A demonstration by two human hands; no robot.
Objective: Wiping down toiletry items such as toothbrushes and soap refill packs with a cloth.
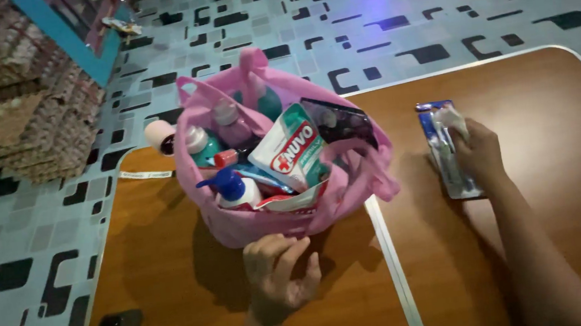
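Right hand (478, 150) fingers curled over a blister pack of toothbrushes (447, 150), flat on the brown table (556, 156) at right of frame. Left hand (279, 275) fingers loosely spread, empty, touching the base of the pink tote bag (289, 217) at centre. Best to pinch the pack's edge, brace the bag, avoid the soap refill pouch (294, 152) and pump bottle (234, 189).
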